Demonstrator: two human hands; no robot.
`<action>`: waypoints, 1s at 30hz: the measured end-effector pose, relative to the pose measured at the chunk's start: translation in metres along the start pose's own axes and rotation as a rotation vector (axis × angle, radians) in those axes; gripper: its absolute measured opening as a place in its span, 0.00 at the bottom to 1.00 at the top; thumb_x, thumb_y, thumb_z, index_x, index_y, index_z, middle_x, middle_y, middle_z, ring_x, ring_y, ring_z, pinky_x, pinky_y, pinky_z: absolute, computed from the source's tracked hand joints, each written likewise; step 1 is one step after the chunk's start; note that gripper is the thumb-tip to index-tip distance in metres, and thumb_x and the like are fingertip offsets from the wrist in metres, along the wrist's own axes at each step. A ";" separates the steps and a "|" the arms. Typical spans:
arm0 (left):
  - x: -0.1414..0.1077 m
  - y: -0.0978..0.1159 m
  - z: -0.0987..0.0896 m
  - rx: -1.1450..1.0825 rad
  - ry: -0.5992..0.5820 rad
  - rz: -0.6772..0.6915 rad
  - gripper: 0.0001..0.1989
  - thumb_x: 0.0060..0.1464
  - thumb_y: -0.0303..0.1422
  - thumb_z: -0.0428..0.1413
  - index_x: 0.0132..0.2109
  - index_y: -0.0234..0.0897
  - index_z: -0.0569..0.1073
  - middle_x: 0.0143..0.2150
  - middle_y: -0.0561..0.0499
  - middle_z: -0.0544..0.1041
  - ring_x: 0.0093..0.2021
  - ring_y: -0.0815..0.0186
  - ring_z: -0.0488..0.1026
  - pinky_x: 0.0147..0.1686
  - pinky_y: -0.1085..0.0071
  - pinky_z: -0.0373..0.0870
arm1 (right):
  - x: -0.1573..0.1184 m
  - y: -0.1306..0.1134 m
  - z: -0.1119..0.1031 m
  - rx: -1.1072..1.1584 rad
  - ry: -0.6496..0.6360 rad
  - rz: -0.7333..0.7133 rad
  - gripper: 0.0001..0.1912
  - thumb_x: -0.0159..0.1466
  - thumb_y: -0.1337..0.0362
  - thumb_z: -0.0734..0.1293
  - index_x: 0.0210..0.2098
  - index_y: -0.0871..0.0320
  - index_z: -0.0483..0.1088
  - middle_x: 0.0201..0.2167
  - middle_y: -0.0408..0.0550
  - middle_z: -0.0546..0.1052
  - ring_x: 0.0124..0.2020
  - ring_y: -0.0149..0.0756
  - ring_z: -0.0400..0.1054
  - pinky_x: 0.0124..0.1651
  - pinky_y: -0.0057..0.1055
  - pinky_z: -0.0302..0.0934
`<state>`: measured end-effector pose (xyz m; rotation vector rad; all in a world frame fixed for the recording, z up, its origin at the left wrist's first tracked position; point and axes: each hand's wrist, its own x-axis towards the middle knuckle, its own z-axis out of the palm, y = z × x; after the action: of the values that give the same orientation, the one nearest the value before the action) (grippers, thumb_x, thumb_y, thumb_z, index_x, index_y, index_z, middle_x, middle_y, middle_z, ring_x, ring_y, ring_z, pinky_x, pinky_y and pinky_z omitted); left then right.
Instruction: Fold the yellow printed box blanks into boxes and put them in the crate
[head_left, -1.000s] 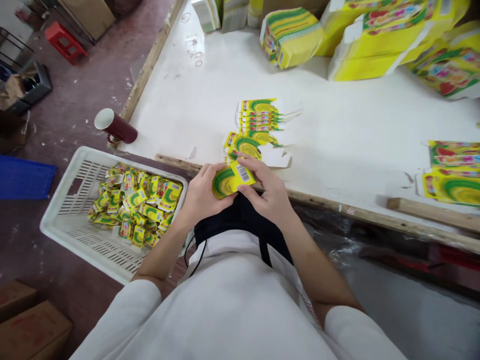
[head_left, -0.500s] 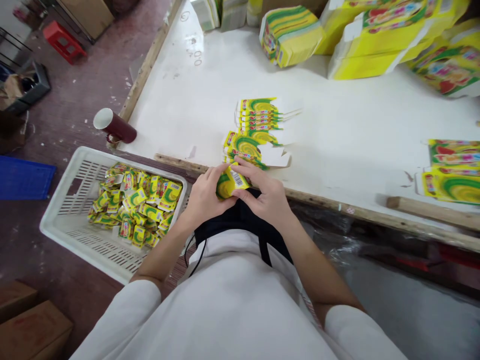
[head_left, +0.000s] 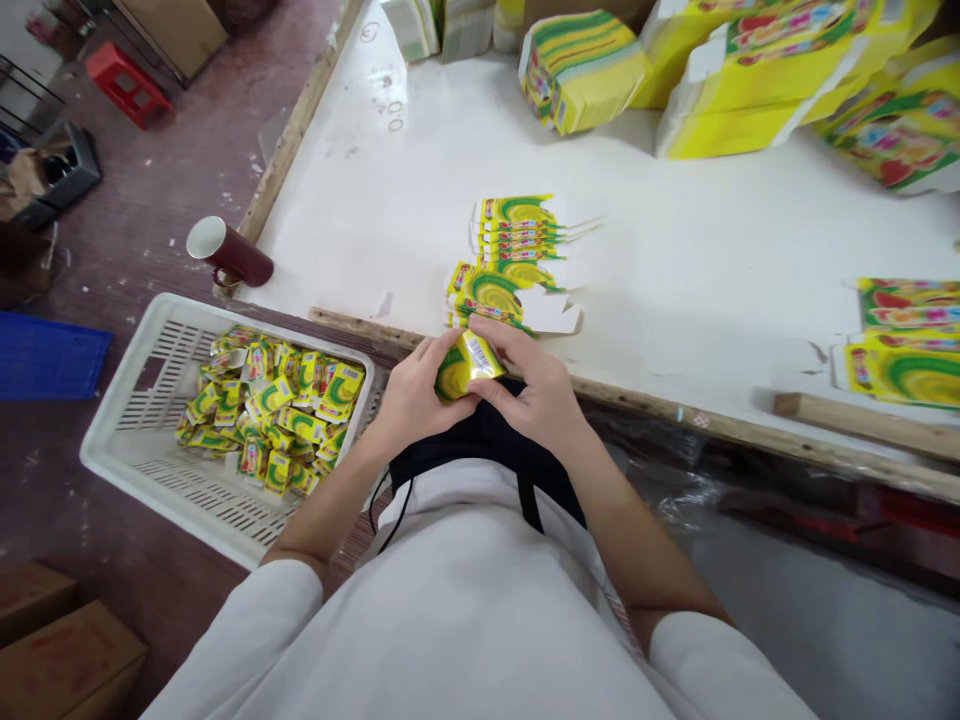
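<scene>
Both hands grip one small yellow-green carton (head_left: 459, 368) in front of my waist, at the table's front edge. My left hand (head_left: 412, 395) is closed around its left side. On the other side, my right hand (head_left: 534, 385) pinches it between thumb and fingers near the end that bears a barcode. Just beyond the hands, a row of flat printed cartons (head_left: 491, 290) lies overlapping on the white table (head_left: 675, 240); the nearest one has a white flap sticking out to the right.
At my left stands a white plastic basket (head_left: 112, 420) holding many small cartons (head_left: 274, 400). A dark red mug (head_left: 244, 257) is at the table's left corner. Stacked cartons (head_left: 585, 75) line the far side. More flat cartons (head_left: 911, 365) lie at right by a wooden strip (head_left: 862, 420).
The carton in my hands has tilted slightly, and its barcode end now catches the light. My hands have barely shifted.
</scene>
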<state>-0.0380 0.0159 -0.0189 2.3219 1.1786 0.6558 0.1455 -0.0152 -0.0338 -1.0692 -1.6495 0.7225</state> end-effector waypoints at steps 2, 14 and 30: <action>-0.001 0.000 0.001 -0.010 0.012 -0.012 0.34 0.49 0.37 0.60 0.62 0.36 0.63 0.52 0.43 0.77 0.52 0.55 0.76 0.51 0.62 0.73 | -0.001 0.002 0.001 0.024 0.009 0.022 0.28 0.66 0.62 0.68 0.65 0.51 0.64 0.63 0.53 0.72 0.64 0.47 0.67 0.64 0.47 0.65; -0.006 0.000 -0.001 -0.032 0.031 -0.017 0.32 0.46 0.35 0.61 0.59 0.38 0.64 0.52 0.44 0.78 0.50 0.57 0.78 0.50 0.63 0.74 | -0.002 0.001 0.002 -0.037 -0.023 0.001 0.27 0.65 0.56 0.69 0.62 0.50 0.66 0.59 0.55 0.72 0.62 0.50 0.67 0.64 0.52 0.64; -0.005 -0.003 0.008 0.012 0.138 -0.091 0.32 0.51 0.36 0.62 0.61 0.37 0.62 0.56 0.41 0.76 0.54 0.56 0.76 0.55 0.60 0.72 | 0.014 0.021 0.006 0.286 -0.139 0.171 0.34 0.62 0.56 0.71 0.65 0.51 0.62 0.61 0.53 0.72 0.56 0.44 0.72 0.57 0.42 0.70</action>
<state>-0.0378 0.0124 -0.0276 2.2485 1.3441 0.7880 0.1445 0.0064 -0.0477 -0.9782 -1.5244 1.1308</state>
